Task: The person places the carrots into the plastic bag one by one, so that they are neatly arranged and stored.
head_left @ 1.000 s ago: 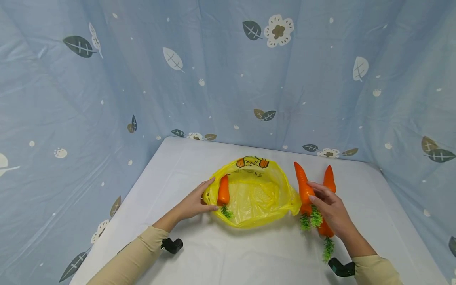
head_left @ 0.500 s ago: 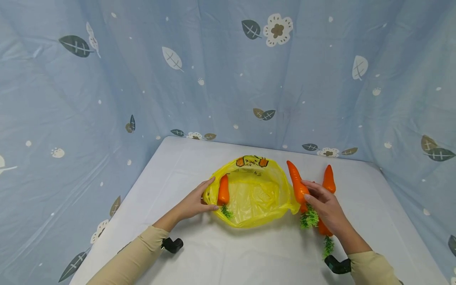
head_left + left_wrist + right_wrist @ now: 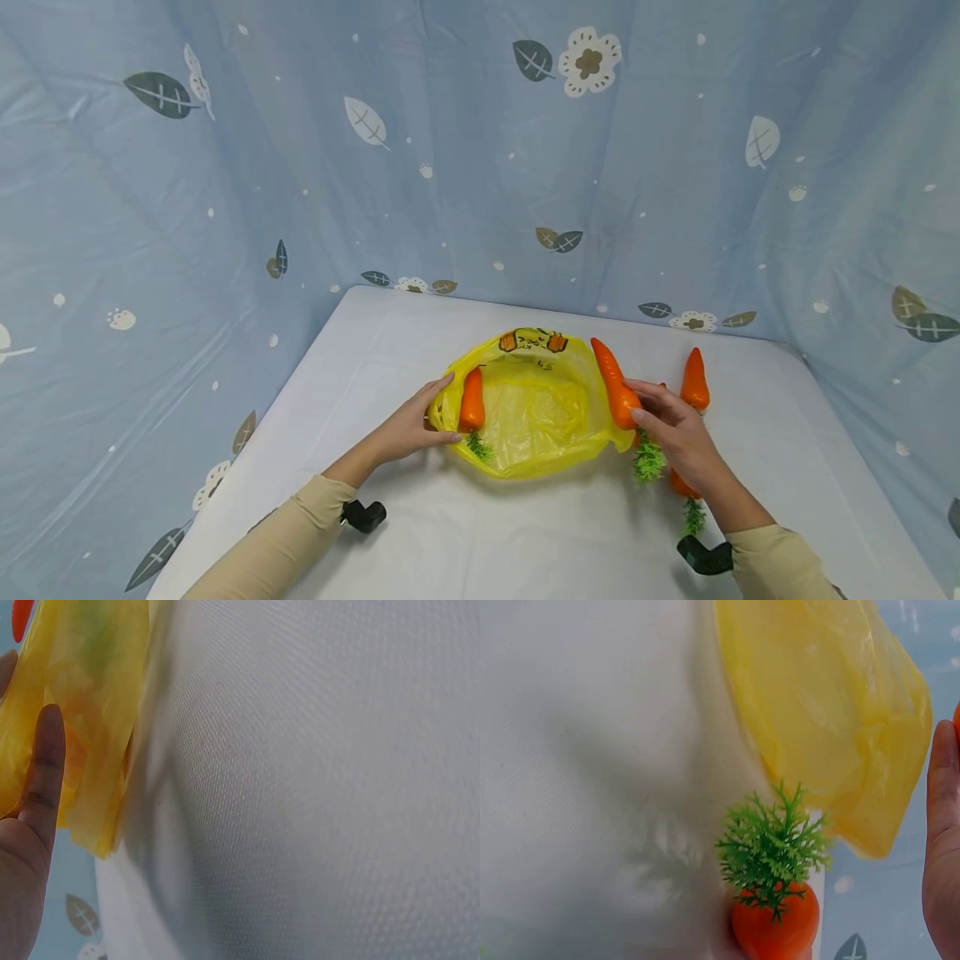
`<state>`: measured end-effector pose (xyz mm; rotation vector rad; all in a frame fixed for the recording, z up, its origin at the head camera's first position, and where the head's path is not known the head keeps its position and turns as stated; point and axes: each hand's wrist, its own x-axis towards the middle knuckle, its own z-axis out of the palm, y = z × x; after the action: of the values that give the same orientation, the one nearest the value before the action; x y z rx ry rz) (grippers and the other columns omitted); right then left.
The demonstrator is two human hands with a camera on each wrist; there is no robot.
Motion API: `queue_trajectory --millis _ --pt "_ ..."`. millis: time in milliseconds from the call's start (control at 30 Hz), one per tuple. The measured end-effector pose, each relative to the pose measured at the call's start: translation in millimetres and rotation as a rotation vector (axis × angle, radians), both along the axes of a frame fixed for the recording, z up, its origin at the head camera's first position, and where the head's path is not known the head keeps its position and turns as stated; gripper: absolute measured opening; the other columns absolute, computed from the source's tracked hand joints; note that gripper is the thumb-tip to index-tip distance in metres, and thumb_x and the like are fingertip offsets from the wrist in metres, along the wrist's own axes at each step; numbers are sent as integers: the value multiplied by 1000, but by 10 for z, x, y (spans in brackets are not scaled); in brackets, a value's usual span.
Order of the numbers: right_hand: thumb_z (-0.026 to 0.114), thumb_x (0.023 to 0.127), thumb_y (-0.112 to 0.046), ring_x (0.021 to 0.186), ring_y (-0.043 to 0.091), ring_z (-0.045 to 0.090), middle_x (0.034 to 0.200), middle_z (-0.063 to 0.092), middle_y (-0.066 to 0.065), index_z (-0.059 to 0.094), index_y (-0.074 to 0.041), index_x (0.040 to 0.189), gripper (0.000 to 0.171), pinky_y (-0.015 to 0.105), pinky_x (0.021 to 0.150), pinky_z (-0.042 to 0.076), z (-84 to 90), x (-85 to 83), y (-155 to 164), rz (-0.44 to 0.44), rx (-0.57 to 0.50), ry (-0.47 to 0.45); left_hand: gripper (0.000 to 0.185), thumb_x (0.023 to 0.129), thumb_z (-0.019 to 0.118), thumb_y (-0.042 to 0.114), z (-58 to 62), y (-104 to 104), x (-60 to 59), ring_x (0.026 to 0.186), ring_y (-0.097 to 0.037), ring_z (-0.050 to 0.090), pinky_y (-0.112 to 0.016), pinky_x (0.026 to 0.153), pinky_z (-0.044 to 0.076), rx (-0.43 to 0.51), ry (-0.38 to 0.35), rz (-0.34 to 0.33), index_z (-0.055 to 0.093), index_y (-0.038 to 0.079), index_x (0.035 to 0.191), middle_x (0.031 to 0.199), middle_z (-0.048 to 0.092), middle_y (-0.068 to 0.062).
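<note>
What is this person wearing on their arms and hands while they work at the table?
Both hands are bare: the left hand and the right hand have no gloves, and no rings show. Long beige sleeves cover both arms, the left sleeve and the right sleeve. At each wrist sits a small black device, left and right.

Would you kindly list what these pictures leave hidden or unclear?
- Third carrot, head view: mostly hidden under the right hand.
- Right hand's grip on the held carrot: wrist view cuts the fingers off at its edge.
- Bag print: too small to read.
- Left hand, wrist view: only the thumb shows, against yellow plastic.
</note>
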<state>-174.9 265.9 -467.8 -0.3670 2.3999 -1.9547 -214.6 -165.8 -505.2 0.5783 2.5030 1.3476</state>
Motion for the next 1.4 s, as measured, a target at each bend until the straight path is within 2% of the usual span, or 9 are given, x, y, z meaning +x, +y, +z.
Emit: queue_trajectory --millis 300,567,867,1400 --pt "59 104 -15 113 7 60 135 57 -8 52 -1 145 44 22 89 56 23 -26 -73 11 15 17 100 87 83 30 30 12 12 146 -34 34 -51 110 42 -7 -2 -2 22 15 164 166 24 -12" --pt "57 105 -9 114 10 60 136 56 -3 51 1 146 43 24 89 56 27 -44 -164 81 -20 38 98 88 83 29 32 5 17 146 -37 35 -52 109 43 -6 13 -7 22 14 164 165 25 -14" --pt "59 105 -15 118 9 59 139 55 -3 52 -1 146 44 23 91 55 31 -62 -256 79 -22 -29 100 87 83 28 48 6 35 148 -38 30 -56 115 34 -25 25 -3 22 14 164 166 24 -15" --pt "62 103 -18 116 13 61 137 57 6 53 -5 147 47 27 91 56 -15 -106 -339 124 -20 -74 99 87 83 29 31 6 35 147 -38 32 -57 115 34 -26 32 -4 22 15 164 165 25 -14"
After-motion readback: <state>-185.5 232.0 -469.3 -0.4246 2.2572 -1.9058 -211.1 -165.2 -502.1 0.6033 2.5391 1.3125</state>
